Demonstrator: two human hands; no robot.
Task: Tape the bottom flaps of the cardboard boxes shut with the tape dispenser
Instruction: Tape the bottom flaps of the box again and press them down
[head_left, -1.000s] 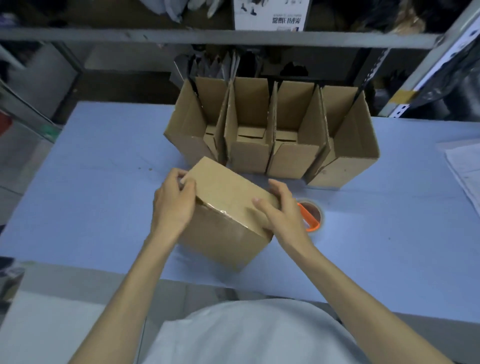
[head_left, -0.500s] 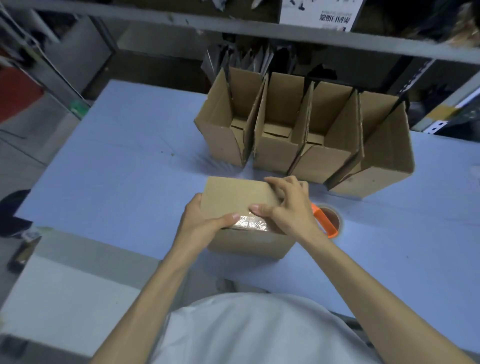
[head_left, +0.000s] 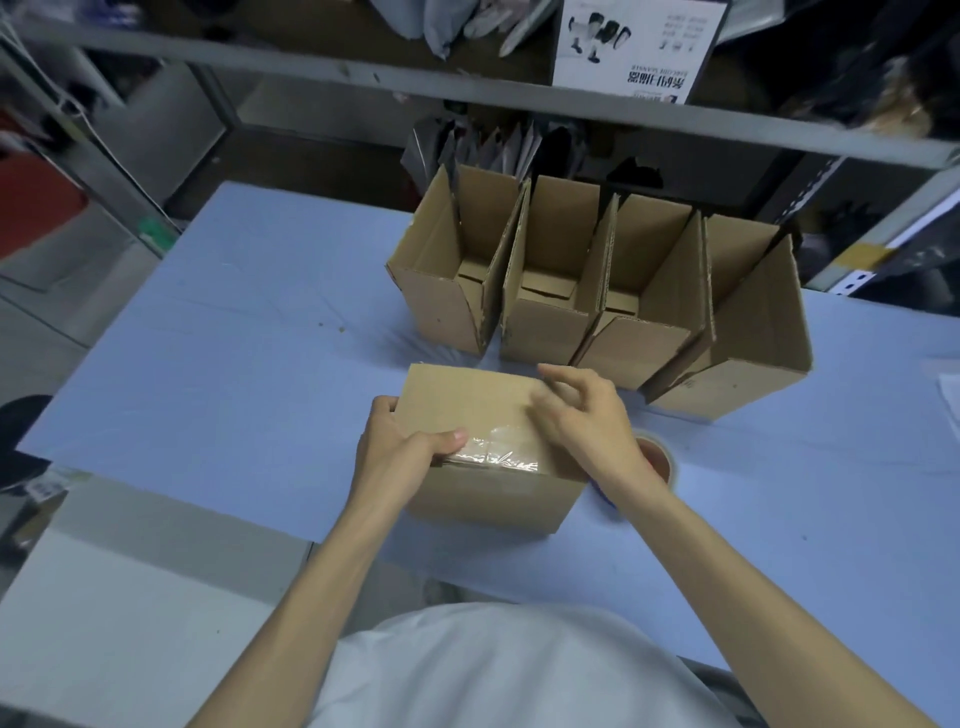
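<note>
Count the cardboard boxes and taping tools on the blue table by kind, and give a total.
Open cardboard boxes, back row: 4
Taped box, front: 1
Tape dispenser, partly hidden behind the right wrist: 1
Total: 6
</note>
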